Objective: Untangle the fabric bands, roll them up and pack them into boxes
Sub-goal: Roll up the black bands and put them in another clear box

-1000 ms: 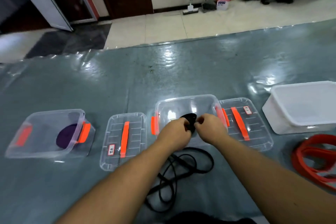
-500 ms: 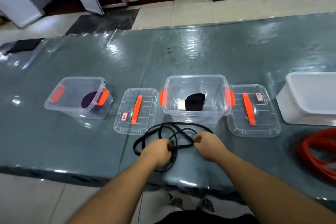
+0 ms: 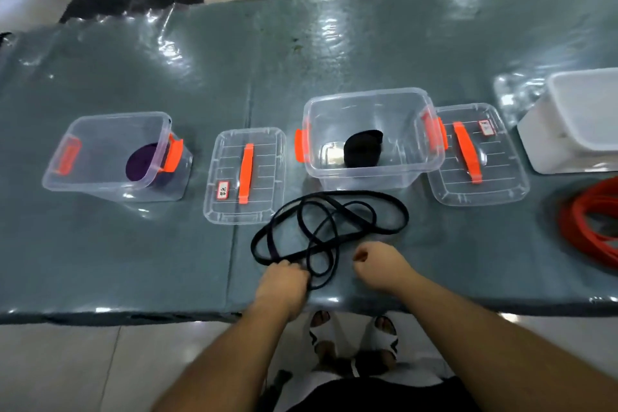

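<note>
Since half a second ago the right hand [image 3: 379, 266] has let go of the black band [image 3: 329, 227] and has moved a little to the right; it is now a loose fist that holds nothing, just beside the tangle but not touching it. The left hand [image 3: 284, 283] still grips the near end of the band, with the fingers curled around the strands at the front edge of the table [image 3: 133, 244]. The band lies on the table as a tangle of several crossing loops, and its long axis goes from the near left, at the left hand, to the far right, where the widest loop ends in front of the middle box [image 3: 373, 134]. This clear box stands open and has a rolled black band [image 3: 363, 148] inside, lying on the bottom. Its lid [image 3: 476, 154] lies flat just to the right, with the orange handle up. On the left an open clear box [image 3: 113, 154] holds a purple roll [image 3: 142, 162], and its lid [image 3: 245, 174] lies between the two boxes. At the right edge there is a white tub [image 3: 582, 120], and nearer, a coil of orange band [image 3: 592, 221], only partly in view.
</note>
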A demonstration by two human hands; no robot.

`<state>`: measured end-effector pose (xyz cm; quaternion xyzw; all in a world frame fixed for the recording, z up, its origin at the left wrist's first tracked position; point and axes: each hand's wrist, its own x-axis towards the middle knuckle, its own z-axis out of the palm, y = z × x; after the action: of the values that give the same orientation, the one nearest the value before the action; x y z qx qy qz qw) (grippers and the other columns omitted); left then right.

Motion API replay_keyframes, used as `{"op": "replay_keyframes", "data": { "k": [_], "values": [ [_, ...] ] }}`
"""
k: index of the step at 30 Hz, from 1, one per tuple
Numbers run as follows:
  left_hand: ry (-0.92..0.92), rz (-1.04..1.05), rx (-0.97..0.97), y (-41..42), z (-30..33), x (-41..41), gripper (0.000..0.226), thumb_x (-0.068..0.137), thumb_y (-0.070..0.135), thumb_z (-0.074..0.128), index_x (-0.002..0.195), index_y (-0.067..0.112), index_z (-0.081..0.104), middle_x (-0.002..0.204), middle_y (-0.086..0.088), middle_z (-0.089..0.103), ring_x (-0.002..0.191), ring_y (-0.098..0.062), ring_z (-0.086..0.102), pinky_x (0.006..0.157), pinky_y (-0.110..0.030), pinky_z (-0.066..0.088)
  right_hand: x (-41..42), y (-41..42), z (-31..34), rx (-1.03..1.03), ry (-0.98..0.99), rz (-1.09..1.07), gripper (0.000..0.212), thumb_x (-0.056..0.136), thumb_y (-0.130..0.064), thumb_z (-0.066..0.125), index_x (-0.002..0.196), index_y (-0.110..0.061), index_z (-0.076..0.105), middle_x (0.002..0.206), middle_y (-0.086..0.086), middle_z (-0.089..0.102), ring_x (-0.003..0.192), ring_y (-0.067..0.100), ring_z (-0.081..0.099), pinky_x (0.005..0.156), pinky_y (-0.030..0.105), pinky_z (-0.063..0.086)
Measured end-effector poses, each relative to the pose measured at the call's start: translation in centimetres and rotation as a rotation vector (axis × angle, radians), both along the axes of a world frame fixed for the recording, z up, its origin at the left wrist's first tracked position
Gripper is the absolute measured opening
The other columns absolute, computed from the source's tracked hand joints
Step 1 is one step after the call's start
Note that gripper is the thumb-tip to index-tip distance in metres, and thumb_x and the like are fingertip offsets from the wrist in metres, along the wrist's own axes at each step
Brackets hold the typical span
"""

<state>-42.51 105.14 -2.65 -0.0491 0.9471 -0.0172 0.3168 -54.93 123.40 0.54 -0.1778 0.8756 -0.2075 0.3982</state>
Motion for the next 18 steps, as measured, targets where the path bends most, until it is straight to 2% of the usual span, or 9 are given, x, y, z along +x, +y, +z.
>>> {"op": "replay_keyframes", "data": {
  "k": [3, 8, 10, 13, 18],
  "values": [
    [0.041, -0.035, -0.005, -0.6, -0.4, 0.5, 0.03, 0.092, 0.036, 0.066, 0.119, 0.025, 0.066, 0.121, -0.002, 0.065, 0.118, -0.027, 0.053, 0.1, -0.04, 0.038, 1.2, -0.6, -0.2, 0.013, -0.013, -0.036, 0.024, 0.097, -0.018, 0.056, 0.107, -0.004, 0.073, 0.109, 0.009, 0.075, 0.103, 0.026, 0.067, 0.093, 0.039, 0.055],
    [0.197, -0.033, 0.107, -1.6, 2.1, -0.6, 0.025, 0.094, 0.026, 0.057, 0.119, 0.025, 0.06, 0.121, 0.0, 0.063, 0.119, -0.025, 0.054, 0.098, -0.038, 0.04, 1.3, -1.3, 1.0, -0.072, 0.014, -0.096, 0.023, 0.096, -0.02, 0.059, 0.114, -0.02, 0.073, 0.113, -0.003, 0.074, 0.105, 0.017, 0.066, 0.092, 0.03, 0.053],
    [0.288, -0.033, 0.187, -2.1, 4.1, -1.6, 0.025, 0.094, 0.031, 0.059, 0.118, 0.025, 0.061, 0.118, 0.002, 0.063, 0.117, -0.024, 0.057, 0.095, -0.038, 0.045, 0.8, -1.7, 2.6, -0.142, 0.048, -0.113, 0.027, 0.094, -0.017, 0.061, 0.118, -0.023, 0.07, 0.11, -0.006, 0.072, 0.103, 0.014, 0.066, 0.09, 0.027, 0.052],
    [0.426, 0.009, 0.342, -2.8, 8.3, -3.6, 0.024, 0.093, 0.037, 0.065, 0.116, 0.029, 0.066, 0.114, 0.006, 0.065, 0.111, -0.019, 0.06, 0.093, -0.038, 0.051, -0.6, -2.4, 5.3, -0.255, 0.1, -0.121, 0.039, 0.087, -0.011, 0.065, 0.122, -0.026, 0.069, 0.112, -0.011, 0.07, 0.105, 0.01, 0.065, 0.095, 0.027, 0.052],
    [0.652, 0.044, 0.5, -3.8, 16.2, -7.2, 0.015, 0.093, 0.033, 0.071, 0.108, 0.028, 0.072, 0.105, 0.009, 0.071, 0.1, -0.014, 0.062, 0.086, -0.028, 0.048, -3.2, -3.2, 11.1, -0.527, 0.123, -0.141, 0.039, 0.08, -0.006, 0.068, 0.113, -0.028, 0.07, 0.109, -0.014, 0.072, 0.109, 0.008, 0.068, 0.1, 0.032, 0.053]
  ]
}}
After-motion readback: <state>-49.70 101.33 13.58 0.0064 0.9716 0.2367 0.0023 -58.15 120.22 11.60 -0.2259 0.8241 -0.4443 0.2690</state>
